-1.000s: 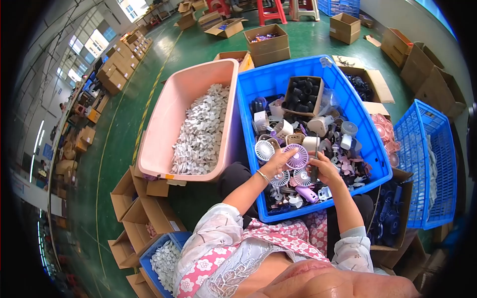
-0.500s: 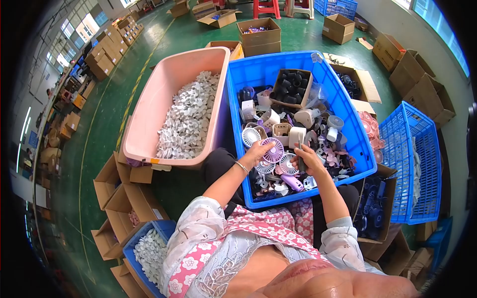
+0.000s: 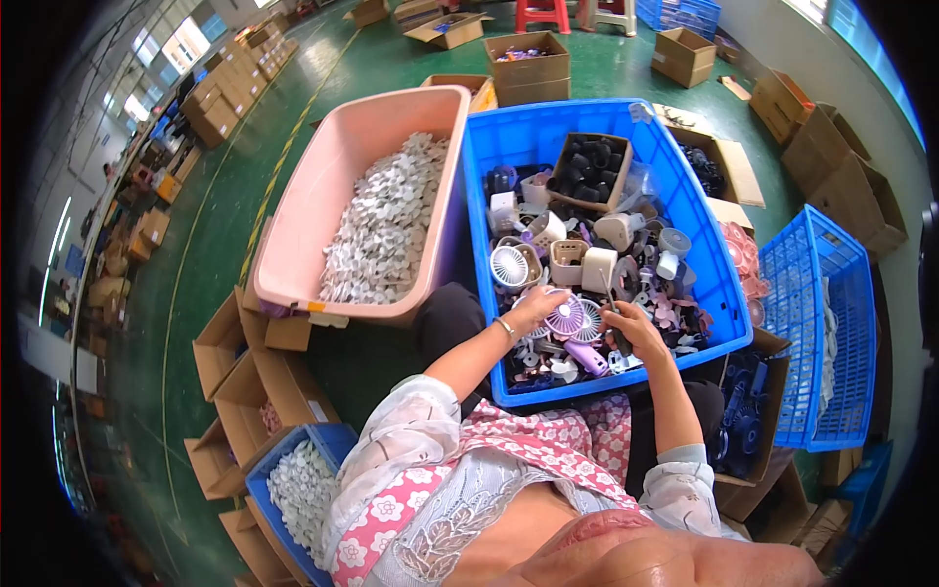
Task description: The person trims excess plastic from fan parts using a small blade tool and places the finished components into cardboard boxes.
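My left hand [image 3: 536, 311] is closed on the rim of a round lilac fan grille [image 3: 565, 315] above the blue bin [image 3: 481, 210]. In my right hand [image 3: 634, 330] is a screwdriver-like tool [image 3: 610, 286] with a thin shaft pointing up and away and a dark handle; its exact kind is hard to make out. White fan grilles [image 3: 508, 265] and a purple fan handle [image 3: 589, 358] lie among mixed plastic parts in the bin. A small cardboard box [image 3: 623, 176] of black parts sits at its far side.
Left of the bin stands a pink tub [image 3: 293, 230] with many white parts. A smaller blue tub [image 3: 337, 445] of white pieces is by my left side. Cardboard boxes [image 3: 245, 396] flank me, and a blue crate [image 3: 817, 220] stands on the right.
The view has shifted slightly, so the scene appears farther right. My left hand has brought the lilac grille right and nearer to me. The tool's thin shaft now shows more clearly.
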### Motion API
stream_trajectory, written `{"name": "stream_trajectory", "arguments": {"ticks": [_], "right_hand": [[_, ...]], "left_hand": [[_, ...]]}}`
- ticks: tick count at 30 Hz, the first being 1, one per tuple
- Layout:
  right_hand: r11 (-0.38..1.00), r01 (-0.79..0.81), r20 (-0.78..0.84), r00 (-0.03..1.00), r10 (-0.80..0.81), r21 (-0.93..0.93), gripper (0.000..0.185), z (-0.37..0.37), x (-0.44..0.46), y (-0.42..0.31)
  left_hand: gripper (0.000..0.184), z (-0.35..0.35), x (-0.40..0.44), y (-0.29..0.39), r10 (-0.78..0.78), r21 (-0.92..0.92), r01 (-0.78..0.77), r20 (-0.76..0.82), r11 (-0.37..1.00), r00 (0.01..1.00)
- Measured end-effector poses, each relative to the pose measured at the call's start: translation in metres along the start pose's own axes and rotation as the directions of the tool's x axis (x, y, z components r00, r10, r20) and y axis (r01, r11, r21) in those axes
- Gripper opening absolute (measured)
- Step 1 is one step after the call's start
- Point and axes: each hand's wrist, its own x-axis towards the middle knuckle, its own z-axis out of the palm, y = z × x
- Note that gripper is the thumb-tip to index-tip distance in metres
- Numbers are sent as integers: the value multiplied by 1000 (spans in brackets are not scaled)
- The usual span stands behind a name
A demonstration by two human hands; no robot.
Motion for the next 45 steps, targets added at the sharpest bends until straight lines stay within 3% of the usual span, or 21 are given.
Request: {"name": "stream_trajectory", "arguments": {"ticks": [6,10,12,13,15,16,18,19,24,26,31,34,36,37,38,39,40,42,43,44,45], "right_hand": [[982,-78,71,993,91,-175,17,7,-4,5],[979,-43,275,956,98,-200,16,20,-11,16],[971,-96,315,935,164,-221,20,26,-17,14],[968,-110,312,933,179,-225,25,29,-17,15],[973,-142,322,926,196,-183,33,32,-14,19],[973,-165,345,914,212,-159,34,29,-10,23],[962,-186,325,914,244,-201,34,28,-7,27],[946,-209,274,921,276,-249,31,29,-6,27],[924,-120,103,980,168,-363,22,38,-14,32],[898,-87,28,994,110,-432,21,35,-12,42],[808,-30,-58,998,-5,-588,18,60,-17,40],[815,-88,-153,988,0,-573,18,69,-19,40],[792,-109,-198,980,-16,-601,20,69,-18,42],[825,-88,-217,975,-44,-558,21,60,-17,52],[809,-84,-230,971,-64,-581,20,67,-20,48],[773,-111,-246,967,-60,-625,18,66,-20,48],[745,-137,-272,960,-62,-653,18,55,-17,58],[728,-197,-339,939,-52,-657,19,65,-21,54],[700,-194,-325,944,-57,-688,19,69,-21,50],[651,-210,-329,942,-64,-729,19,78,-23,41],[643,-197,-310,949,-66,-740,20,82,-23,37]], "left_hand": [[26,2,-15,18,96,11,-96,10,995,995],[25,-9,-100,59,218,-309,-155,183,939,959],[27,-49,-150,83,435,-383,-390,34,837,900],[29,-73,-180,93,504,-560,-426,-17,711,864],[29,-128,-221,93,554,-607,-643,-366,467,748],[28,-163,-235,81,513,-554,-749,-552,364,658],[29,-217,-269,49,475,-461,-849,-705,259,527],[28,-241,-280,27,324,-388,-894,-836,224,444],[16,-342,-294,-76,-229,-292,-887,-948,358,220],[16,-372,-286,-94,-291,-200,-881,-954,429,75],[21,-462,-281,-86,-248,-11,-655,-930,756,-272],[31,-533,-274,-73,-112,169,-543,-888,823,-446],[28,-570,-267,-55,110,308,-211,-765,928,-635],[32,-584,-269,-41,160,290,-131,-791,948,-591],[27,-610,-268,-36,275,430,-405,-880,807,-386],[19,-613,-266,-12,263,402,-581,-913,708,-311],[21,-645,-250,-5,152,167,-831,-983,530,-101],[42,-649,-256,37,327,256,-733,-944,630,-48],[47,-666,-255,39,378,192,-766,-923,614,71],[49,-670,-252,45,260,114,-681,-959,723,115],[54,-673,-251,39,402,17,-735,-846,678,352]]}}
